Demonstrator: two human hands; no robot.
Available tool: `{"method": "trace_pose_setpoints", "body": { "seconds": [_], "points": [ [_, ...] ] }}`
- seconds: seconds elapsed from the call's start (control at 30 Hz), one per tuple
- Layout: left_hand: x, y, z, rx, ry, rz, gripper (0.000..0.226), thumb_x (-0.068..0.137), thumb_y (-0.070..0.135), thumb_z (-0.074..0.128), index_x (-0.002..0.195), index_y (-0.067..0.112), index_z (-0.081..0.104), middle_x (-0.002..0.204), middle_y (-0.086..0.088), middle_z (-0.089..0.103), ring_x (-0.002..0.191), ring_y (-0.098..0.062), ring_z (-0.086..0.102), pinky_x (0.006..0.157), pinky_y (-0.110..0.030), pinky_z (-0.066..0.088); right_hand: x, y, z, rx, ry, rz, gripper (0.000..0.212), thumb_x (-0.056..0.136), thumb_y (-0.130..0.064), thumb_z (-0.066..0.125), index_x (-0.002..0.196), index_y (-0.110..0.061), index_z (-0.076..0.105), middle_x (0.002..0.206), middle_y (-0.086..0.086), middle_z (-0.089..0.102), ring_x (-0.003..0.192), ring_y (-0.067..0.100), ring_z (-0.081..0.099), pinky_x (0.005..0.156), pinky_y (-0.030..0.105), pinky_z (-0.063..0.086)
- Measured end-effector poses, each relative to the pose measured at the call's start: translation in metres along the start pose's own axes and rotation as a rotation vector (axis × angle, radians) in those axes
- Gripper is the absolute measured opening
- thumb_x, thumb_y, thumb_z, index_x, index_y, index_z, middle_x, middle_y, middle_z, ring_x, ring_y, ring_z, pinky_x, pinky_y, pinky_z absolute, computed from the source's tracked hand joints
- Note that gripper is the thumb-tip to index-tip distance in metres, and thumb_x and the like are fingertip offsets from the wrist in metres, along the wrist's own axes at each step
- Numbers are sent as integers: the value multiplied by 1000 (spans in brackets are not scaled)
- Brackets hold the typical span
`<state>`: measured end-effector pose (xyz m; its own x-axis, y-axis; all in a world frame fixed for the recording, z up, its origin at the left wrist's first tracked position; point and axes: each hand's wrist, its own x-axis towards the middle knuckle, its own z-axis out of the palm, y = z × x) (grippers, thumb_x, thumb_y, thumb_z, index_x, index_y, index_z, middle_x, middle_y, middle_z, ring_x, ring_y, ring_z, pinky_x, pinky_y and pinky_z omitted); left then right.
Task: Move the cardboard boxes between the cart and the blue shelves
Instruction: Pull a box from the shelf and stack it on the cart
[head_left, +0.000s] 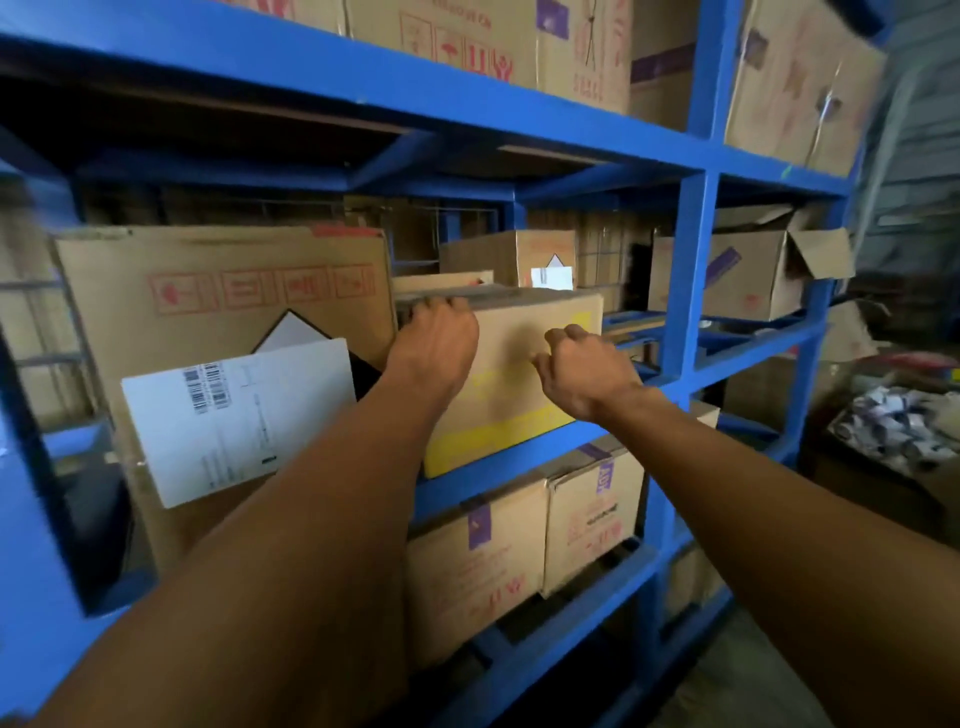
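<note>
A small cardboard box with yellow tape (511, 382) sits on the middle level of the blue shelves (693, 291). My left hand (436, 338) lies over its top left corner, fingers curled onto the top edge. In front of the box's right side my right hand (582, 369) hovers with its fingers loosely bent, and whether it touches the cardboard is unclear. A large cardboard box with a white label (223, 332) stands right beside it on the left. No cart is in view.
More boxes fill the shelf above (488, 41) and the level below (524, 540). Another box (519, 257) sits behind the small one, and an open-flapped box (748, 275) is in the right bay. A heap of crumpled items (893, 428) lies at the right.
</note>
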<state>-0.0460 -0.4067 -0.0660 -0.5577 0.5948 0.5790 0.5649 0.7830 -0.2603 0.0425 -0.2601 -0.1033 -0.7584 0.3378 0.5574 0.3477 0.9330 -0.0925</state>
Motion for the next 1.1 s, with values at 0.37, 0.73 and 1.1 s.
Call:
{"method": "trace_pose_setpoints", "body": {
  "seconds": [0.37,0.73,1.1],
  "points": [
    [27,23,9,-387,98,-190,43,95,10,52,135,7,37,111,-14,61,99,-31,62,67,-33,46,30,28,14,79,-8,48,46,102,-40,36,134,-7,43,128,18,51,115,41,52,93,46,42],
    [77,124,9,-916,70,80,105,82,-13,54,152,26,-14,110,2,70,102,-16,61,88,-32,48,47,137,-1,520,-124,152,101,74,-42,79,149,-35,12,137,7,48,122,29,49,99,39,41],
    [109,116,52,-352,-195,-201,109,68,38,83,151,32,11,152,-10,16,139,-38,14,103,-75,12,77,225,-4,369,-78,274,71,86,-11,71,144,-21,32,132,15,50,118,37,51,93,45,46]
  ]
}}
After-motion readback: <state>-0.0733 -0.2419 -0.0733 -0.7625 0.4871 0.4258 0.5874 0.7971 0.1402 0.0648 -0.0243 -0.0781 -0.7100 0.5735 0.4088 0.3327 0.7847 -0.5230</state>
